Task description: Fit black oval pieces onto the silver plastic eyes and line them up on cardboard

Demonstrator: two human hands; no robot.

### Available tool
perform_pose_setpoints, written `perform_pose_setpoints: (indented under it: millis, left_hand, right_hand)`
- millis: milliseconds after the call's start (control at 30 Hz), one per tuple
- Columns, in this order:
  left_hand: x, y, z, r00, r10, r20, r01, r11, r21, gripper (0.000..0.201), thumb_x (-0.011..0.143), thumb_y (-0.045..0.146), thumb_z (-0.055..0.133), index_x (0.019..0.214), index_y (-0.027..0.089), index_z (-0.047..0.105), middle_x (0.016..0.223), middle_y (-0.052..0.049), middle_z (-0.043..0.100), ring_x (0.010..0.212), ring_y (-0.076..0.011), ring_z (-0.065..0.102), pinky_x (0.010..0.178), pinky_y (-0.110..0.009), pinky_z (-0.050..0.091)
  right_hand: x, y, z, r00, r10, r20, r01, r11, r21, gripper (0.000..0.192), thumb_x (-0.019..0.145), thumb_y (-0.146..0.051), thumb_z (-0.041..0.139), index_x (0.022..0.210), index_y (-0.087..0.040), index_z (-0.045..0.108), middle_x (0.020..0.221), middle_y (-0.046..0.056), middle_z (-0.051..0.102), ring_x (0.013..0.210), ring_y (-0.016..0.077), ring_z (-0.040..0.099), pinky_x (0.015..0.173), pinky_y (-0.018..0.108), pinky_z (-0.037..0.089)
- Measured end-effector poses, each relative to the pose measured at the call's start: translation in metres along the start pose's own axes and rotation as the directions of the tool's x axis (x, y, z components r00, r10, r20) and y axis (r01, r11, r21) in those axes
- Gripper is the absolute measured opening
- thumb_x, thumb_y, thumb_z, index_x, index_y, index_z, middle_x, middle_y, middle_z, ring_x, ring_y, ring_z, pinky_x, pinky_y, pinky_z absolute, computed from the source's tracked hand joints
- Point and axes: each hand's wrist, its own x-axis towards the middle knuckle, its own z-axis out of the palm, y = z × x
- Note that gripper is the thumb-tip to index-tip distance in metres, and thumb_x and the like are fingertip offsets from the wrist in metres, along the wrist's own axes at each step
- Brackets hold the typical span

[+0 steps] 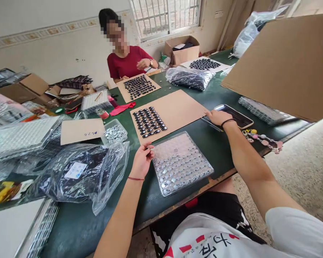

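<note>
Here the left hand [142, 159] pinches the clear tray's [181, 163] left edge; right hand [218, 116] rests flat on cardboard sheet [177, 109].

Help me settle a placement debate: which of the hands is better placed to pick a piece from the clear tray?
Probably the left hand: its fingers touch the clear tray's left edge, while the right hand rests farther off by the cardboard sheet.

A green table [220, 147] carries cardboard sheets [177, 109], a clear tray [181, 163] and plastic bags [80, 172].

Head-worn view, down over table [78, 222]
</note>
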Motion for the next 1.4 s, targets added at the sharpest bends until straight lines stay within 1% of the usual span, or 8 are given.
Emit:
perform_pose_setpoints:
  millis: [267,367,533,733,833,1067,1267,1400]
  left_hand:
    - [-0.003,0.002,-0.001,0.993,-0.102,-0.057,0.089,0.977,-0.195,0.03,0.065,-0.008,0.042,0.085,0.011,0.053,0.079,-0.005,0.054,0.061,-0.0076,0.054,0.052,-0.017,0.042]
    - [-0.009,0.001,0.003,0.994,-0.106,-0.028,0.097,0.967,-0.234,0.028,0.063,-0.009,0.044,0.08,0.013,0.05,0.075,-0.003,0.051,0.074,-0.0126,0.059,0.062,-0.02,0.046]
    - [-0.024,0.002,0.014,0.987,-0.142,0.074,0.156,0.958,-0.241,0.035,0.056,-0.017,0.041,0.072,0.014,0.045,0.074,0.0,0.048,0.083,-0.0141,0.06,0.068,-0.02,0.048]
    - [-0.027,0.0,0.018,0.992,-0.121,0.03,0.124,0.97,-0.207,0.014,0.072,-0.002,0.046,0.074,0.012,0.047,0.077,-0.003,0.054,0.072,-0.0123,0.062,0.07,-0.023,0.051]
    - [-0.025,-0.003,0.017,0.991,-0.122,0.052,0.129,0.981,-0.143,0.012,0.073,0.006,0.05,0.082,0.014,0.049,0.077,-0.001,0.055,0.06,-0.0087,0.059,0.054,-0.018,0.05]
    - [-0.035,-0.004,0.024,0.984,-0.064,0.164,0.033,0.982,0.184,0.018,0.077,0.033,0.05,0.069,0.016,0.051,0.053,0.005,0.042,0.035,-0.0019,0.025,0.032,-0.015,0.018]
    - [-0.051,-0.015,0.032,0.898,0.311,0.312,-0.43,0.464,0.775,0.017,0.078,0.029,0.052,0.087,0.021,0.064,0.066,-0.001,0.06,0.06,-0.0129,0.052,0.06,-0.023,0.038]
    - [-0.053,-0.019,0.029,0.866,0.293,0.406,-0.492,0.349,0.798,0.025,0.079,0.025,0.049,0.1,0.025,0.063,0.096,-0.004,0.066,0.085,-0.0202,0.059,0.075,-0.027,0.039]
  right_hand:
    - [-0.019,-0.029,-0.008,0.937,-0.153,-0.315,0.183,0.981,0.067,0.04,0.091,-0.033,0.026,0.078,-0.013,0.058,0.082,0.01,0.057,0.083,0.0211,0.053,0.072,0.029,0.038]
    - [-0.049,-0.064,-0.004,0.814,-0.321,-0.484,0.525,0.764,0.375,0.037,0.09,-0.038,0.032,0.069,-0.015,0.052,0.059,0.001,0.047,0.059,0.014,0.048,0.057,0.023,0.036]
    - [-0.102,-0.107,0.011,0.62,-0.665,-0.416,0.745,0.335,0.576,0.029,0.087,-0.038,0.042,0.069,-0.016,0.047,0.056,-0.002,0.045,0.049,0.0099,0.04,0.048,0.021,0.032]
    - [-0.114,-0.112,0.024,0.408,-0.869,-0.282,0.854,0.254,0.454,0.026,0.088,-0.031,0.042,0.069,-0.015,0.051,0.062,0.002,0.054,0.057,0.012,0.048,0.057,0.023,0.036]
    - [-0.114,-0.112,0.023,0.401,-0.893,-0.205,0.858,0.287,0.427,0.026,0.088,-0.03,0.043,0.069,-0.015,0.053,0.062,0.003,0.056,0.058,0.0126,0.051,0.058,0.023,0.037]
    - [-0.123,-0.112,0.012,0.507,-0.71,-0.489,0.79,0.156,0.593,0.025,0.089,-0.03,0.042,0.074,-0.015,0.055,0.063,0.002,0.055,0.054,0.0107,0.049,0.051,0.021,0.037]
    - [-0.133,-0.116,0.019,0.46,-0.757,-0.463,0.815,0.154,0.558,0.023,0.089,-0.03,0.043,0.076,-0.016,0.056,0.062,0.001,0.055,0.055,0.0111,0.05,0.053,0.022,0.038]
    - [-0.138,-0.118,0.023,0.379,-0.783,-0.494,0.865,0.11,0.49,0.019,0.089,-0.028,0.044,0.078,-0.017,0.055,0.064,0.001,0.056,0.057,0.0124,0.051,0.055,0.023,0.038]
